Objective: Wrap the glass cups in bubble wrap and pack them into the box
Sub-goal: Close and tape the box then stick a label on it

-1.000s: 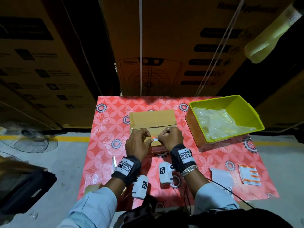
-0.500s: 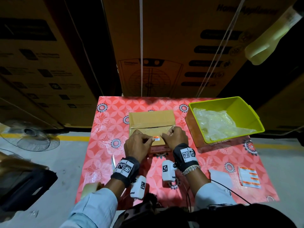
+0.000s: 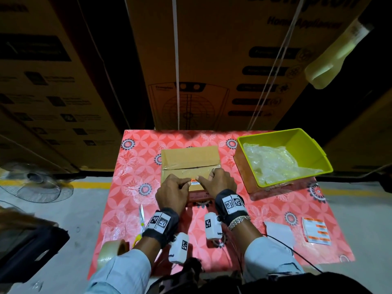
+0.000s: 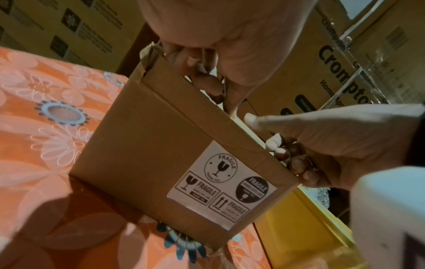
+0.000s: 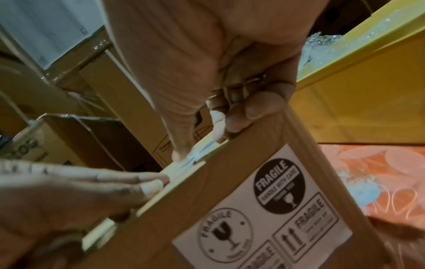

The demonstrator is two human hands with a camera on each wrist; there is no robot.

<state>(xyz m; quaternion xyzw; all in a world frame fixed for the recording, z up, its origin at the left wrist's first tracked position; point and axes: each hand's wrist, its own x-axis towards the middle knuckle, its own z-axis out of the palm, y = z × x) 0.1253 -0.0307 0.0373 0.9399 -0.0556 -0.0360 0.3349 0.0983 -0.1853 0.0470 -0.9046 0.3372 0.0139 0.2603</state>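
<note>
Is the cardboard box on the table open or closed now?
Closed. The cardboard box has both top flaps folded flat, meeting at a seam under clear tape, while both hands press a small label at its near edge.

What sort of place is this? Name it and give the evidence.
Probably a warehouse or stockroom packing station: tall stacked brown appliance cartons behind a small table with a red floral cloth, a yellow line painted on the concrete floor, and a small brown cardboard box with fragile labels.

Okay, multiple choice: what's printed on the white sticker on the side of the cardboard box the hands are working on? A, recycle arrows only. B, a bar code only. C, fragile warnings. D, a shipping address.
C: in the left wrist view the white sticker on the side of the cardboard box carries several panels that read FRAGILE, with broken-glass symbols.
</note>
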